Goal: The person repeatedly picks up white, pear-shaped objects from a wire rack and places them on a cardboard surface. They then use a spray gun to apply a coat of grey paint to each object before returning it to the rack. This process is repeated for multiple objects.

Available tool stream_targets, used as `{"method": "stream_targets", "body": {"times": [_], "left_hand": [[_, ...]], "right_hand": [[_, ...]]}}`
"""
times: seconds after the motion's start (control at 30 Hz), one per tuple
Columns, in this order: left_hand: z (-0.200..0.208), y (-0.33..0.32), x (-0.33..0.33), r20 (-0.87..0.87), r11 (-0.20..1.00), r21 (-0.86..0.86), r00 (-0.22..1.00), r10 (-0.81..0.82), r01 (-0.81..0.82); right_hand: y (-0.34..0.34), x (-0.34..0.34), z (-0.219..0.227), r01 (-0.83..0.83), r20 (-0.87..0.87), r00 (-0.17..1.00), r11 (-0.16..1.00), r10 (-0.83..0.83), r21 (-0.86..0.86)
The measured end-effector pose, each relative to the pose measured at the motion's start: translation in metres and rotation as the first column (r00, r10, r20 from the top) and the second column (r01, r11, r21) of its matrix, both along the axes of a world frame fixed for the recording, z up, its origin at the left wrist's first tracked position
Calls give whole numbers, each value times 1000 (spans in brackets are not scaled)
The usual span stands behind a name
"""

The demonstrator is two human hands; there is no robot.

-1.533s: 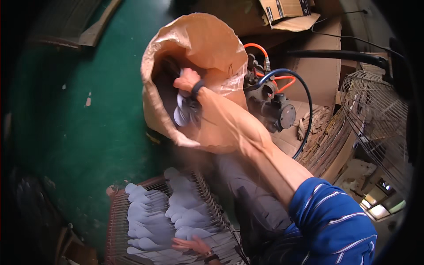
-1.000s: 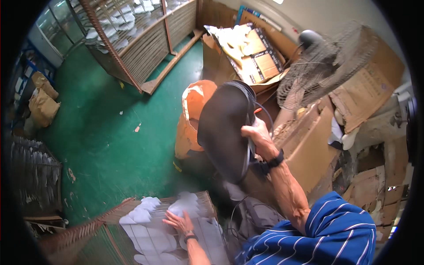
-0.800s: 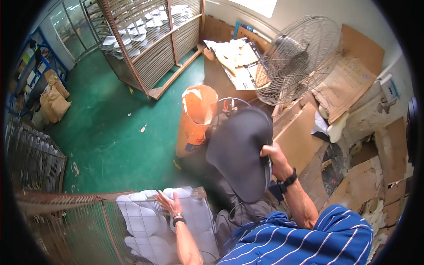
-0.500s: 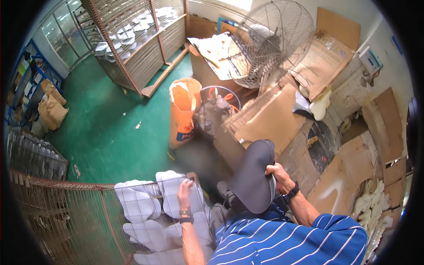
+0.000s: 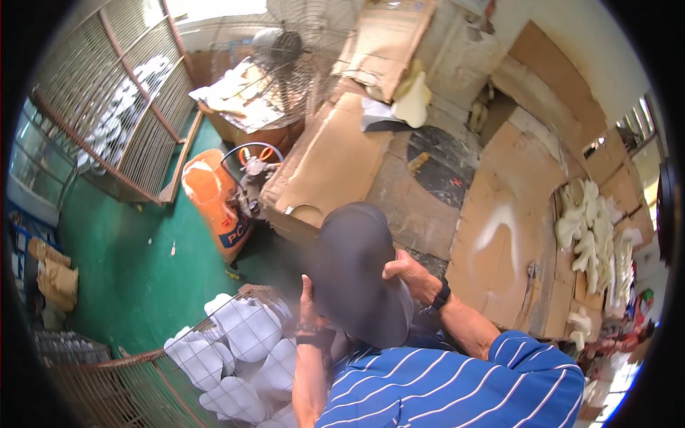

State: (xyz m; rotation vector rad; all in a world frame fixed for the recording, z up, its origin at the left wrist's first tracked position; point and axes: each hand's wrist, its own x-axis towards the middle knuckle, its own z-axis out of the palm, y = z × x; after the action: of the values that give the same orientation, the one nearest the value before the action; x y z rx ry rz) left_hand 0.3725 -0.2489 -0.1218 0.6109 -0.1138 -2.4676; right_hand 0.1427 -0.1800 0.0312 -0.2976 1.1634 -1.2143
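Observation:
In front of my body is a dark grey saddle-shaped pad (image 5: 357, 264), smooth, wide at one end and tilted. My right hand (image 5: 415, 277) grips its right edge, thumb on the near face and the other fingers mostly hidden. At its left edge is my left hand (image 5: 308, 307), thumb raised along the side and fingers hidden behind the pad. Beside my left forearm, a wire rack (image 5: 153, 371) holds several white saddle-shaped pieces (image 5: 250, 332).
A cardboard-covered bench (image 5: 492, 221) runs along the right, bearing cream foam pieces (image 5: 586, 225). Ahead stand an orange bag (image 5: 210, 196), a cardboard box (image 5: 314, 171) and a large caged fan (image 5: 285, 50). A tall rack (image 5: 128, 93) rises at the far left over the green floor (image 5: 135, 264).
My view has turned right, toward the bench. My left hand has moved from above the wire rack to the pad's left edge. The right hand has kept its grip.

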Motion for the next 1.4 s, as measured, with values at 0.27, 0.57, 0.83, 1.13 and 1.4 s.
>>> {"method": "stream_targets", "body": {"times": [0.27,0.57,0.83,1.13,1.4], "left_hand": [[-58,115,-46,-66,959,118,966,-251,257],[4,160,-107,288,911,-1,873,-395,412],[79,121,-168,388,827,-279,845,-367,487],[222,79,-273,369,313,-826,870,-327,468],[257,69,-272,486,-607,-740,854,-186,289]], "right_hand": [[148,-67,-19,160,72,984,987,-161,8],[299,-105,-75,375,315,848,902,-426,213],[312,-108,-75,457,351,798,872,-489,176],[247,-97,-45,613,-565,666,789,-487,43],[238,-95,-9,744,587,603,646,-540,-170]]}}
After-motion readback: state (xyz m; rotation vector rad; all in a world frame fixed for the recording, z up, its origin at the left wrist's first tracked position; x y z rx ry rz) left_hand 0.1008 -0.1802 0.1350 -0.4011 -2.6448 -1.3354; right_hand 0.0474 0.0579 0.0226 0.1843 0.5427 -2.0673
